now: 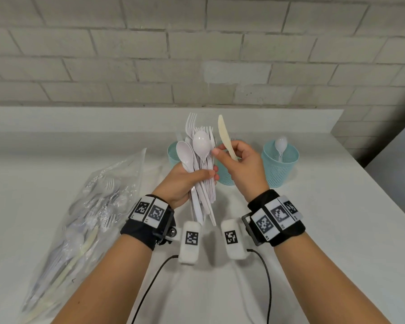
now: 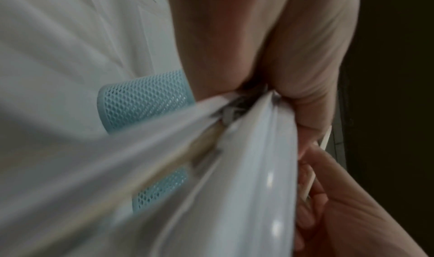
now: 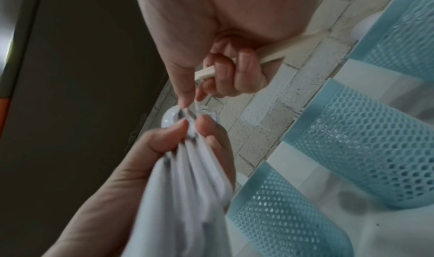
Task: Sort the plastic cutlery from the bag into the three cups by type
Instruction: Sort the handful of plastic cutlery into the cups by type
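Note:
My left hand grips a bundle of white plastic spoons and forks upright above the table. My right hand holds a cream plastic knife under its curled fingers, blade up. Its thumb and forefinger pinch at a white piece in the bundle, close to the knife. Three teal mesh cups stand behind the hands: the left cup, the middle cup partly hidden, and the right cup with a white spoon in it. The left wrist view shows the bundle blurred.
A clear plastic bag with more cutlery lies on the white table to the left of my arms. A grey brick wall rises behind the table's raised back ledge. The table's right edge runs diagonally near the right cup.

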Action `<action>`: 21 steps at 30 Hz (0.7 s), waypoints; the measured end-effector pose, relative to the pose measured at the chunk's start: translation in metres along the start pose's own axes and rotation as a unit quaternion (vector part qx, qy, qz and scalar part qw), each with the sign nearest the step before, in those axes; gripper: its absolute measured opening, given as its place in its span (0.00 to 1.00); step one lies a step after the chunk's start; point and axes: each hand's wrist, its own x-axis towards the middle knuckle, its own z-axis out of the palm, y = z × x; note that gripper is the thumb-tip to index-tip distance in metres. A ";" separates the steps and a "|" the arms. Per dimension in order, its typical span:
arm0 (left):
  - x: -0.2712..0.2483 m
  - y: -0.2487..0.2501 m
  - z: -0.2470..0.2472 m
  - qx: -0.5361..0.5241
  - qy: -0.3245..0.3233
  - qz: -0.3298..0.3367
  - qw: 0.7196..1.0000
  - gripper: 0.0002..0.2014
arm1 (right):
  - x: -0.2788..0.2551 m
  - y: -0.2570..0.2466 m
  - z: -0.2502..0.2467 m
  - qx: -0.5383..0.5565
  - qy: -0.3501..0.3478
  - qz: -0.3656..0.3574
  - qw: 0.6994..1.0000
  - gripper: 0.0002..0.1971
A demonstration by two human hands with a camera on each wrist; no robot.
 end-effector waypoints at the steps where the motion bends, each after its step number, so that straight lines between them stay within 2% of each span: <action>1: 0.002 -0.001 0.002 -0.001 0.010 0.003 1.000 0.12 | 0.001 0.000 0.000 0.002 0.004 -0.004 1.000 0.05; 3: 0.004 -0.003 0.003 -0.002 0.027 0.006 1.000 0.11 | 0.000 0.002 -0.001 0.007 0.001 -0.006 1.000 0.05; 7: 0.001 -0.006 0.005 0.008 0.007 -0.005 1.000 0.11 | 0.001 0.003 -0.002 0.000 -0.012 0.007 1.000 0.03; 14: -0.004 -0.006 0.004 0.001 0.021 -0.006 1.000 0.11 | 0.005 0.003 0.000 0.008 -0.038 0.053 0.998 0.02; 21: -0.009 -0.007 0.000 -0.018 0.041 -0.008 0.999 0.12 | 0.008 0.008 0.005 0.008 -0.014 0.041 0.999 0.09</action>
